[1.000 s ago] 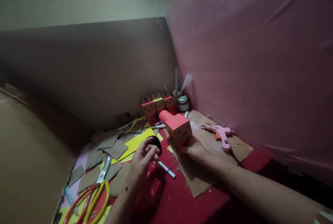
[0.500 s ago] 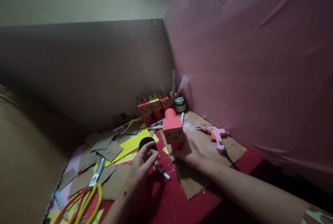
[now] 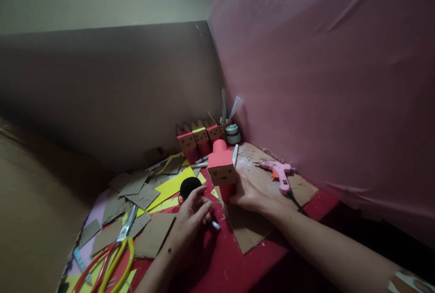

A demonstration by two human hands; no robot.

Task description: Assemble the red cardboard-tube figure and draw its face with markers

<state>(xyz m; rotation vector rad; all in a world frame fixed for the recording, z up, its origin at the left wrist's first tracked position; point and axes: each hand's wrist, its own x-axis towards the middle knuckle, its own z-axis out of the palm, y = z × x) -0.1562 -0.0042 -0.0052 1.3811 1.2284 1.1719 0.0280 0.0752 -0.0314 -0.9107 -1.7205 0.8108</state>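
My right hand (image 3: 249, 195) is closed around the red lower part of a paper figure (image 3: 222, 168). The figure has a boxy cardboard head with a drawn face, a red top and a short red tube on its upper side. Left of it, my left hand (image 3: 193, 211) hovers low with loosely bent fingers and no object visible in its grasp. Just beyond those fingers sits a round black ball (image 3: 189, 188), partly hidden by them. A white-ended marker (image 3: 215, 225) shows below the fingertips, most of it covered by the hand.
Three similar figures (image 3: 200, 136) stand at the back beside a small lidded jar (image 3: 233, 134). On the right, a pink glue gun (image 3: 280, 173) lies on a cardboard sheet (image 3: 254, 234). Scissors (image 3: 124, 234), cardboard scraps (image 3: 154, 238) and yellow paper (image 3: 175, 186) cover the left side.
The figure in my right hand has tilted slightly, showing more of its red lower part. My left hand has shifted a little, uncovering more of the black ball. The view has moved slightly.
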